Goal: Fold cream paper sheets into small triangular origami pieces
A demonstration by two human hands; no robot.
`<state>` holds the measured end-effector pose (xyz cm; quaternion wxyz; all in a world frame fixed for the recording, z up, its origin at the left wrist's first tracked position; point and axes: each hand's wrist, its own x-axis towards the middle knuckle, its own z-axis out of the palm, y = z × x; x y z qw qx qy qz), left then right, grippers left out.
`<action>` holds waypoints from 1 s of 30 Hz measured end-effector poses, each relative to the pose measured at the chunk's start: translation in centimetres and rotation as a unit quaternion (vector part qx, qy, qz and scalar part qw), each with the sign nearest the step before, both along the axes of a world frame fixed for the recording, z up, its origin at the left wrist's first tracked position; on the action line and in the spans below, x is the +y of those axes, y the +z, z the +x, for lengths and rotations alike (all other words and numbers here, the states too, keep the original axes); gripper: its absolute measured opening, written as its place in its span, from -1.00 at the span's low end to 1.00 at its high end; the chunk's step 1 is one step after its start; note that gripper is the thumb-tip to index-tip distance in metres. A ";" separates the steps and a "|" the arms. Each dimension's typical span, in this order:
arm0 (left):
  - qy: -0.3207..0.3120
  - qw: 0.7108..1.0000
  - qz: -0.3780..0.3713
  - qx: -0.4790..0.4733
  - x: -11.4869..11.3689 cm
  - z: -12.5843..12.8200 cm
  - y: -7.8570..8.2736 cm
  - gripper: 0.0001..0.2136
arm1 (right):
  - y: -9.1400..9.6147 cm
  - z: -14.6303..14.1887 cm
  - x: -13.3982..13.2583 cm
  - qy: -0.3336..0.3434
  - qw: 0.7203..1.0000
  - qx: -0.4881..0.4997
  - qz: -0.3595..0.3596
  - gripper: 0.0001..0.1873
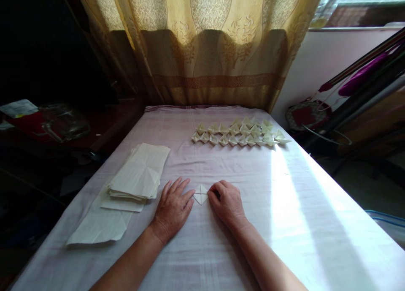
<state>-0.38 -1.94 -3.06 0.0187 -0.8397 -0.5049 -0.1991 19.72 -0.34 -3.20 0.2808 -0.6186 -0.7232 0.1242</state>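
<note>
A small folded white paper piece [200,194], diamond-shaped with creases, lies on the white cloth-covered table [221,240]. My left hand [172,206] rests flat beside it, fingers stretched out, fingertips touching its left edge. My right hand [227,201] is curled, its fingers pressed on the piece's right corner. A stack of flat cream paper sheets [141,172] lies left of my left hand. Several finished folded paper shapes [240,132] sit in rows at the far side of the table.
A loose larger sheet [99,225] lies under the stack near the table's left edge. A patterned curtain [205,46] hangs behind. Dark clutter [60,122] fills the left; rods and a round frame [335,109] stand right. Sunlight falls across the table's right half.
</note>
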 end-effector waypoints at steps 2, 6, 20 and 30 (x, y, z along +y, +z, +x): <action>0.000 1.000 0.006 -0.001 0.1 0.0 -0.1 -0.72 | 0.0 0.0 0.0 -0.003 1.000 0.001 0.002 -0.88; -0.005 1.000 0.016 -0.006 0.0 0.0 -0.3 -0.72 | -0.1 -0.1 -0.3 -0.002 1.000 -0.005 0.011 -0.89; -0.020 0.999 0.023 -0.012 0.0 -0.1 -0.9 -0.73 | 0.6 -0.6 -1.1 0.075 0.994 -0.060 0.050 -0.80; -0.080 0.990 0.108 -0.030 -1.5 -0.8 0.6 -0.64 | 0.9 -0.7 -1.4 0.069 0.988 -0.130 0.043 -0.77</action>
